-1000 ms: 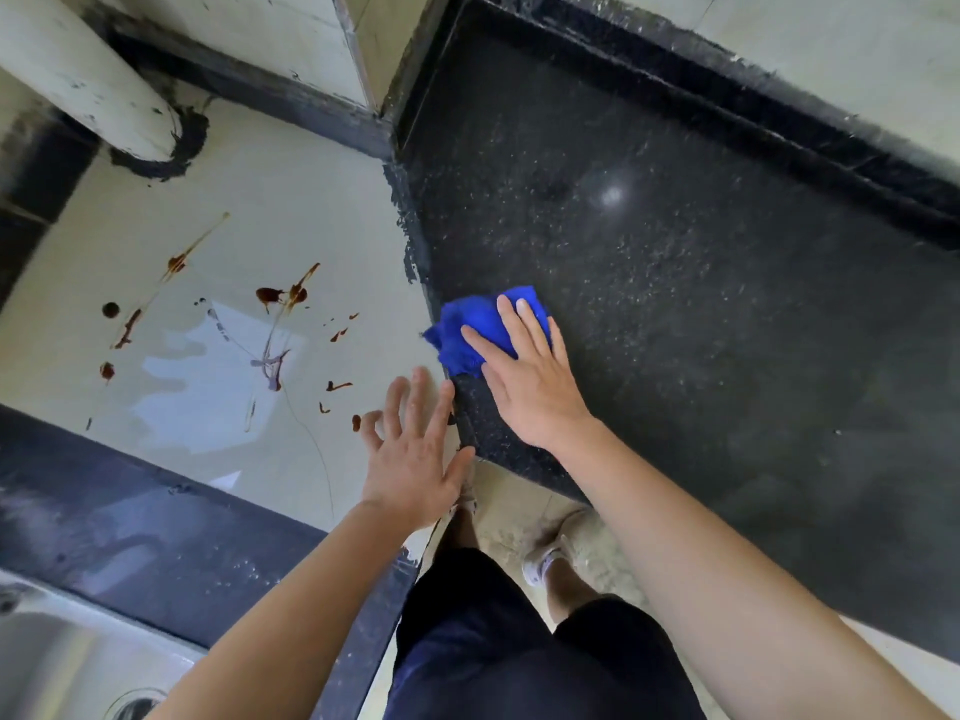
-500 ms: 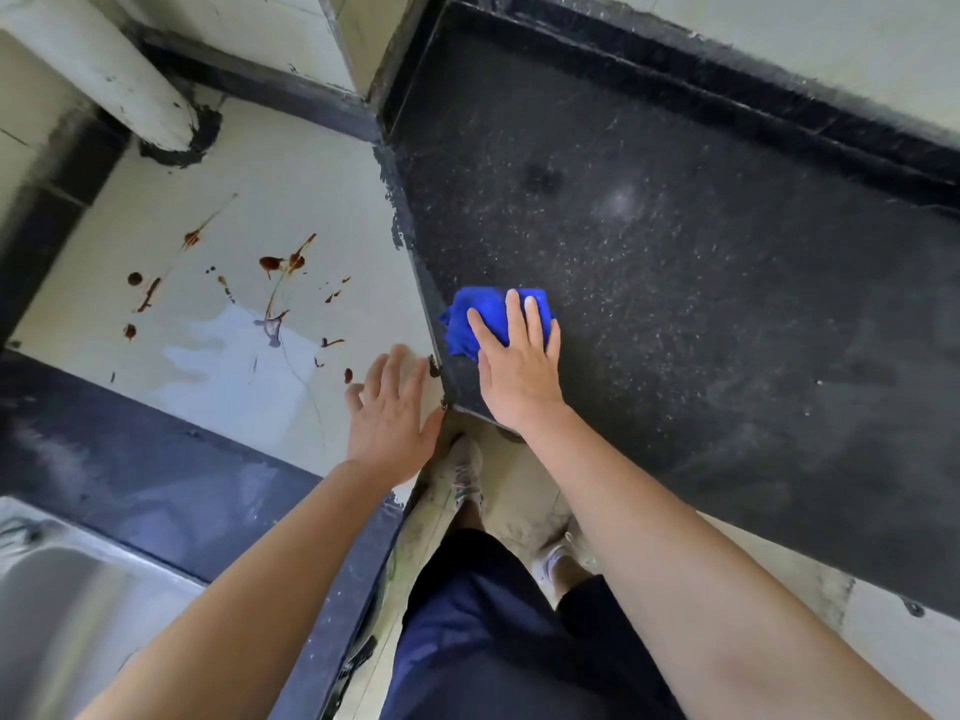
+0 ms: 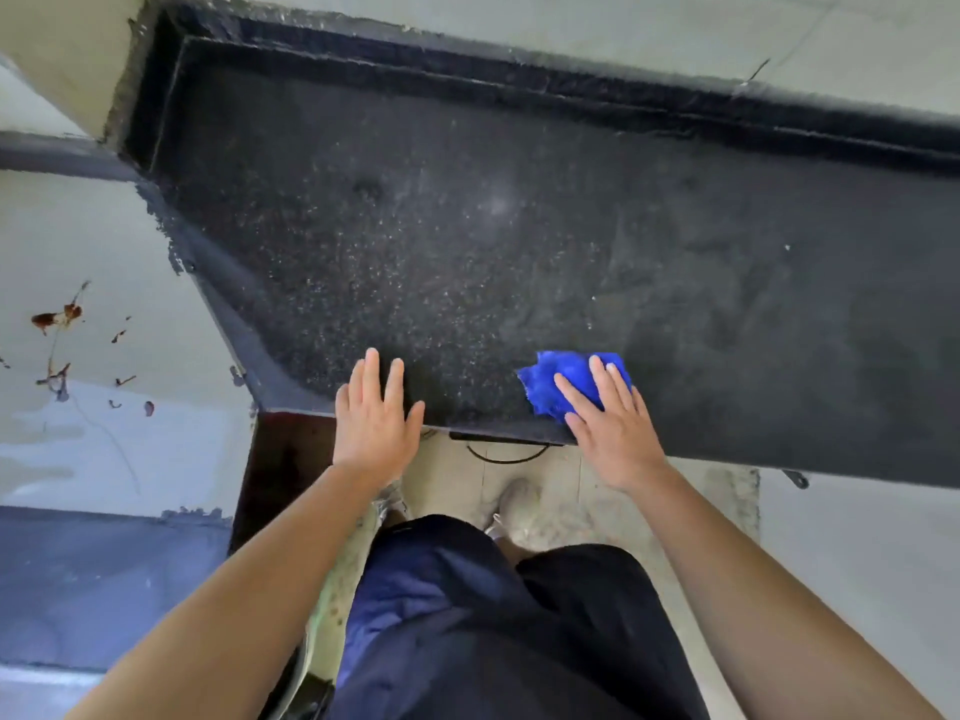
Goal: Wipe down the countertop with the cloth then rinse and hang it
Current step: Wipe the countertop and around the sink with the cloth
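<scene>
A bunched blue cloth (image 3: pixel 550 379) lies on the black speckled countertop (image 3: pixel 467 241), close to its front edge. My right hand (image 3: pixel 610 428) presses flat on the cloth with straight fingers and covers its near half. My left hand (image 3: pixel 376 415) rests flat on the countertop's front edge, near its left corner, about a hand's width left of the cloth. It holds nothing.
A lower pale surface (image 3: pixel 119 283) to the left carries brown splashes (image 3: pixel 54 319) and a wet patch. A dark raised rim (image 3: pixel 571 85) runs along the counter's back against the tiled wall. My legs and shoes (image 3: pixel 514 504) stand on the dusty floor below the edge.
My right hand slid the cloth rightward along the front edge, away from the left corner. My left hand came off the pale surface onto the black counter's edge.
</scene>
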`<state>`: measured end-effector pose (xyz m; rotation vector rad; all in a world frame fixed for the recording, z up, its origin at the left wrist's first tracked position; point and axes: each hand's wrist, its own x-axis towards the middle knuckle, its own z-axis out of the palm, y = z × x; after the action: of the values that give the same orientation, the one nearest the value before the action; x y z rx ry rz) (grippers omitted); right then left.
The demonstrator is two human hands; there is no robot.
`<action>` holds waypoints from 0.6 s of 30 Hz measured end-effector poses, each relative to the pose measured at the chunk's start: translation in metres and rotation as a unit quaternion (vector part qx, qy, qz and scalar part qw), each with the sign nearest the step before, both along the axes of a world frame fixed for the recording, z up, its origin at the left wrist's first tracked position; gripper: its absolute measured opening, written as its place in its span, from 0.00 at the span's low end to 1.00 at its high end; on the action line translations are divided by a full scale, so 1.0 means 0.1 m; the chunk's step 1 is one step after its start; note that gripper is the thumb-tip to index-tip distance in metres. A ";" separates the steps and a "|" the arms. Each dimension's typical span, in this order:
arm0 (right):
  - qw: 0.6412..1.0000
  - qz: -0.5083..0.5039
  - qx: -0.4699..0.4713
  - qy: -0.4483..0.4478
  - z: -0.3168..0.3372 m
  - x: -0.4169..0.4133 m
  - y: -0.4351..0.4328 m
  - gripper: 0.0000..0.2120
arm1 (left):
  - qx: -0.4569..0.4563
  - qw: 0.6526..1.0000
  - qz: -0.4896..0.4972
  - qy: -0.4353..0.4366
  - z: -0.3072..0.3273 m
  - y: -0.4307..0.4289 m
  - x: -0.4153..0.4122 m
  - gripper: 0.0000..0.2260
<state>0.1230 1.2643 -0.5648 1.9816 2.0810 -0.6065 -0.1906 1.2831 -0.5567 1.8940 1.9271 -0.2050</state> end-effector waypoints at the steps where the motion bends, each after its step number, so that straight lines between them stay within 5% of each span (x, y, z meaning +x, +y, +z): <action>1: 0.999 -0.040 -0.013 -0.005 0.02 0.24 -0.02 0.24 | -0.007 1.000 -0.017 -0.001 -0.01 0.02 0.19 0.29; 8: 0.979 -0.204 -0.003 -0.004 -0.11 0.08 0.10 0.26 | -0.033 0.996 -0.072 0.027 -0.10 -0.14 0.62 0.28; 14: 0.998 -0.021 0.038 0.050 -0.16 -0.74 0.35 0.24 | 0.002 0.994 -0.101 0.039 -0.16 -0.20 0.49 0.27; 18: 0.991 0.097 0.047 0.074 -0.19 -0.40 0.56 0.24 | 0.001 0.997 -0.073 0.036 -0.16 -0.20 0.59 0.30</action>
<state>0.0828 1.3207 -0.5837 1.7997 2.3983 -0.6461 -0.1317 1.2629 -0.5729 2.0561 1.8362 -0.3186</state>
